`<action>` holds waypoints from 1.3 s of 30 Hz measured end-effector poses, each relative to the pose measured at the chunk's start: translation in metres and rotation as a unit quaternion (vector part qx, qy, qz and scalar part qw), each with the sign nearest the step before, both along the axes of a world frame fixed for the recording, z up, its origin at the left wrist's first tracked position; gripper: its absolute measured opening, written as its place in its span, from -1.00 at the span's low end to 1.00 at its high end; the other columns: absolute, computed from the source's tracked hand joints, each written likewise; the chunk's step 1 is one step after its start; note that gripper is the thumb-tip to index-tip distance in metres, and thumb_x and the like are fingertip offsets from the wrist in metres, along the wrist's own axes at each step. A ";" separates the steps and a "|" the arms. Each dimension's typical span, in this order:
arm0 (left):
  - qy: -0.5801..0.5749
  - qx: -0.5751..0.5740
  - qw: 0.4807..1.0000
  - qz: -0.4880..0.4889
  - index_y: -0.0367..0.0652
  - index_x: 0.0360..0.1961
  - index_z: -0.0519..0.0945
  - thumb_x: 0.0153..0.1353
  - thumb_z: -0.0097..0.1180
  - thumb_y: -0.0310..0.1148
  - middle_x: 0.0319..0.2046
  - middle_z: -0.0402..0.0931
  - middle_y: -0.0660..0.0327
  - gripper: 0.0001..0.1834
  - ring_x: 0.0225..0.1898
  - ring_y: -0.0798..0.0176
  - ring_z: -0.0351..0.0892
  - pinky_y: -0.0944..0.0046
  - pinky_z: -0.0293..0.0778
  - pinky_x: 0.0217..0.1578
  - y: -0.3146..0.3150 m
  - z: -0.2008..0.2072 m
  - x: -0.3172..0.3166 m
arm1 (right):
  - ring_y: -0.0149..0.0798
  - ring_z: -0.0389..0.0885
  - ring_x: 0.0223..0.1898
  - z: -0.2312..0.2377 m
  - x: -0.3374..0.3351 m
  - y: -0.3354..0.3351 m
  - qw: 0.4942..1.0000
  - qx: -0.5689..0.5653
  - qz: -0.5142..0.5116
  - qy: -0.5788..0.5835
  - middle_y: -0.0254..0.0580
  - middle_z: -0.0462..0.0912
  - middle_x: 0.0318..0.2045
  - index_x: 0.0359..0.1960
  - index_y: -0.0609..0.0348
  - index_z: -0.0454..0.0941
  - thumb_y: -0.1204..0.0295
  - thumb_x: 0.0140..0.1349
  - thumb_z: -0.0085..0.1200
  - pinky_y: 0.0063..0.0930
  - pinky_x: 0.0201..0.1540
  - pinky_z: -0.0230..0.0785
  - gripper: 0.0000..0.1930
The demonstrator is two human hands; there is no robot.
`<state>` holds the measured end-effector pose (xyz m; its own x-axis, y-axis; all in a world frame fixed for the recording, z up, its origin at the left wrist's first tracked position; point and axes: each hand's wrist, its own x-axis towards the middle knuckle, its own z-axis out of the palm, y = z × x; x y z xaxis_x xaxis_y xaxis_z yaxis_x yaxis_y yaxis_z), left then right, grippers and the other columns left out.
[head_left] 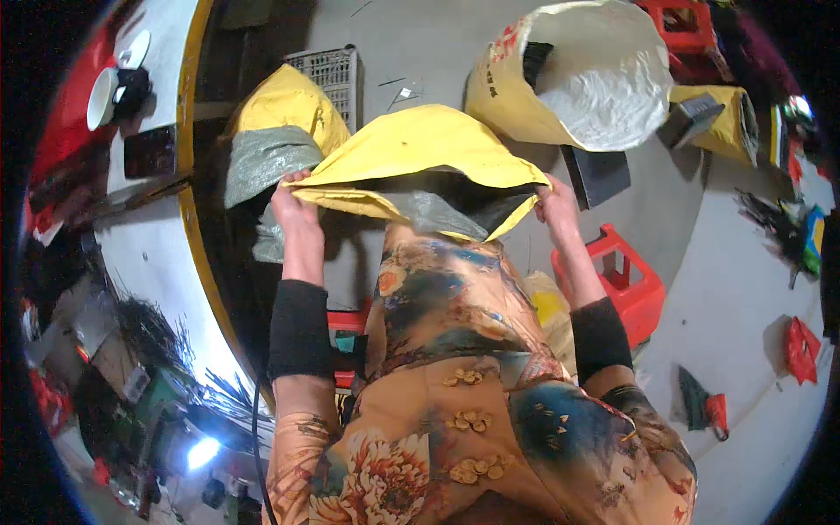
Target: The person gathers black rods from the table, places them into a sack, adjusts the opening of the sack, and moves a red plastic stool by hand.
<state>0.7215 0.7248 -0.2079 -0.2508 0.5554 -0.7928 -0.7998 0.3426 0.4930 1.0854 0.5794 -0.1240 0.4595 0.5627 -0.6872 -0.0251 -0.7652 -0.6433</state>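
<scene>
A yellow sack (416, 140) with a grey lining is stretched between my hands above my lap, its mouth gaping toward me. My left hand (296, 203) grips the left corner of the rim, and my right hand (555, 206) pinches the right corner. Inside, the sack is dark, and its contents, if any, cannot be made out. Close beyond my left hand stands another yellow sack (293, 109) with a grey lower part. Past my right hand lies a large open sack (604, 83) with a pale, shiny lining.
A grey plastic crate (331, 79) is on the floor ahead. Red plastic stools stand at right (632, 289) and far right (678, 26). A white table with a yellow edge (194, 219) runs along my left, holding a white cup (102, 98). Dark strands (153, 328) lie there too.
</scene>
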 end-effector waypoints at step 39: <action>0.194 -0.036 0.460 -0.866 -0.15 -0.54 0.42 -0.15 0.06 -0.33 -0.60 0.40 0.28 -0.85 -0.62 0.38 0.36 0.40 0.31 -0.60 -0.207 -0.040 0.184 | -0.42 0.29 -0.79 -0.181 0.109 -0.590 0.974 -0.043 0.057 -0.215 -0.33 0.34 -0.80 -0.68 0.13 0.35 0.40 -0.08 -0.08 -0.52 -0.76 0.11 -0.87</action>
<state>0.9054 0.5179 -0.2474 0.3881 0.1650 -0.9067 0.8462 0.3261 0.4215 1.1948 -0.0107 -0.3047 0.6528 0.5754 -0.4927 0.3205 -0.7991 -0.5086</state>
